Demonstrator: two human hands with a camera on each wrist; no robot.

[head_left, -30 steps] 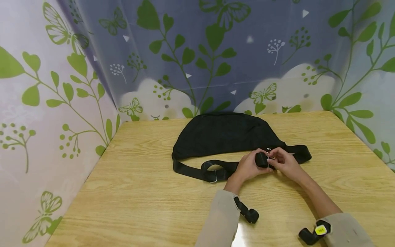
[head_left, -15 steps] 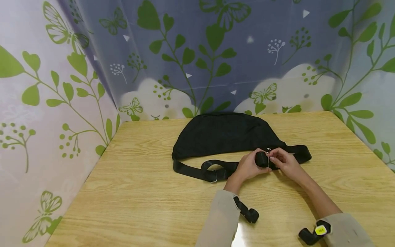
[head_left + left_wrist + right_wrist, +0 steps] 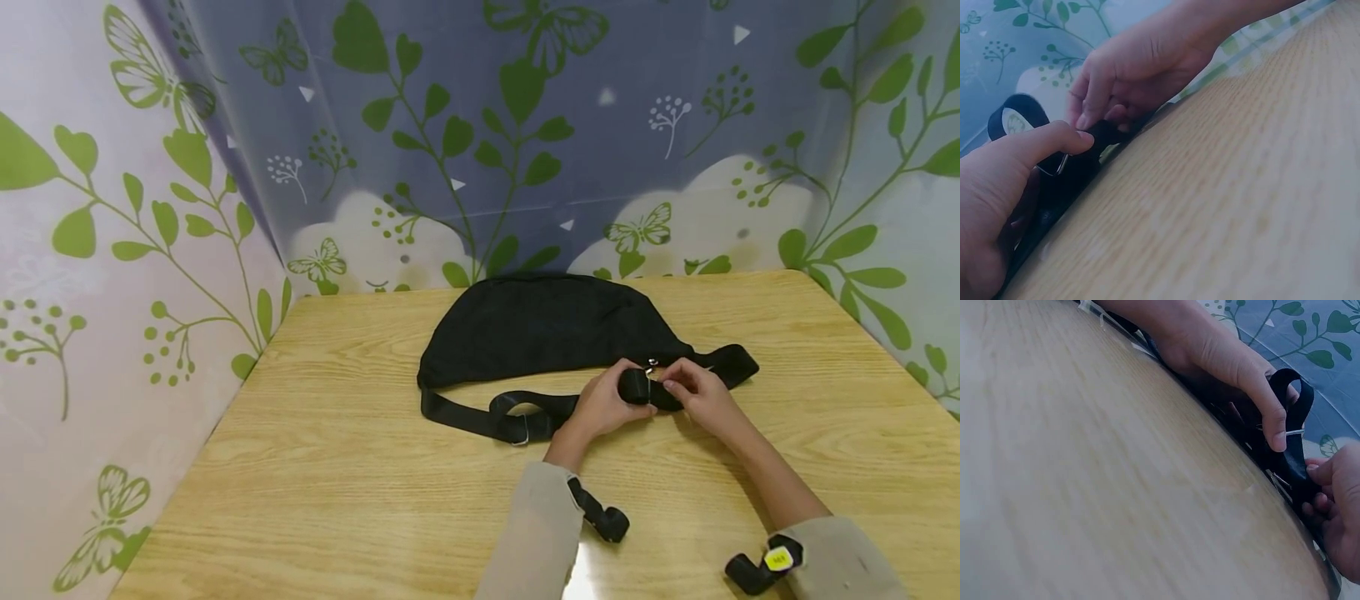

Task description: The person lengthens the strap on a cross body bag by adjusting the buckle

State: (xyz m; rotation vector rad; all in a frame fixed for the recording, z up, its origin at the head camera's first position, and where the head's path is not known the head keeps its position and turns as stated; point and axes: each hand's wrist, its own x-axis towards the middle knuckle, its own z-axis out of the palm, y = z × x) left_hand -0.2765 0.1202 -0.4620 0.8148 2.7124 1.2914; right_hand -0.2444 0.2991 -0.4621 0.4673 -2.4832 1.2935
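Note:
A black waist bag [image 3: 540, 329] lies on the table, its webbing strap [image 3: 457, 412] stretched along the near side. My left hand [image 3: 602, 404] grips the strap at a thin metal slider buckle [image 3: 1295, 432], thumb against the metal. A small loop of strap [image 3: 1282, 378] stands up from that slider. Just to the right, my right hand [image 3: 702, 396] pinches the strap between thumb and fingertips, as the right wrist view also shows. A shiny metal piece [image 3: 652, 362] shows at the bag's corner, right above both hands.
A second metal buckle [image 3: 522, 429] sits on the strap to the left, beside another loop. Past my right hand, a strap fold [image 3: 738, 364] sticks out. The wood-grain table [image 3: 337, 500] meets leaf-patterned cloth [image 3: 450, 125] at the back and sides.
My right hand has drawn slightly to the right, away from the slider. The strap fold at the far right has shifted and tilted upward. The left hand stays almost still.

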